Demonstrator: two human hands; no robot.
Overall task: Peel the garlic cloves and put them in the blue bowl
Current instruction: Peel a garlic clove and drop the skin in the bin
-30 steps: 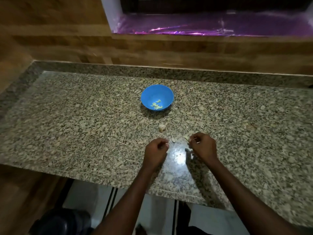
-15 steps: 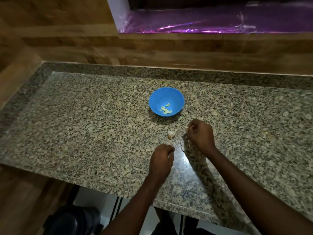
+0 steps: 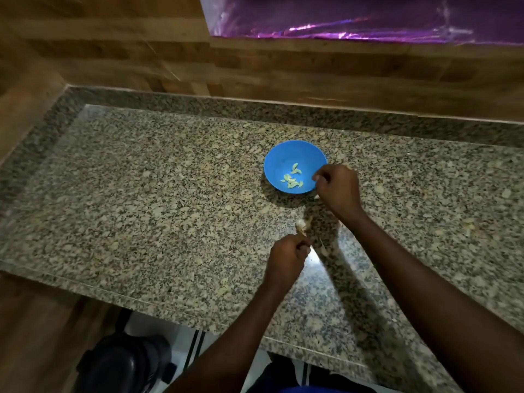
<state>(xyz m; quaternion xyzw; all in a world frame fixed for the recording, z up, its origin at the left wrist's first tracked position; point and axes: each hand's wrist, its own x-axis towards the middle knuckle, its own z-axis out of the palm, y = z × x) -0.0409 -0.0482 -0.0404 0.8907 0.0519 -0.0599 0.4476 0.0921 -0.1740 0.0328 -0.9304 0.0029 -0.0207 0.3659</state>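
The speckled granite surface (image 3: 170, 194) carries a round blue plastic bowl (image 3: 283, 157) holding several pale peeled garlic cloves (image 3: 292, 180). The right hand (image 3: 337, 188) hovers at the bowl's rim, fingers curled; what they pinch is hidden. Best release over the bowl's middle. The left hand (image 3: 287, 252) curls beside an unpeeled papery garlic piece (image 3: 301, 224), contact unclear.

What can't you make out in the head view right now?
- Whatever the right hand holds at the blue bowl rim: hidden by curled fingers.
- Left hand contents: hidden likewise.
- Garlic piece on the counter: too small to tell whether peeled.
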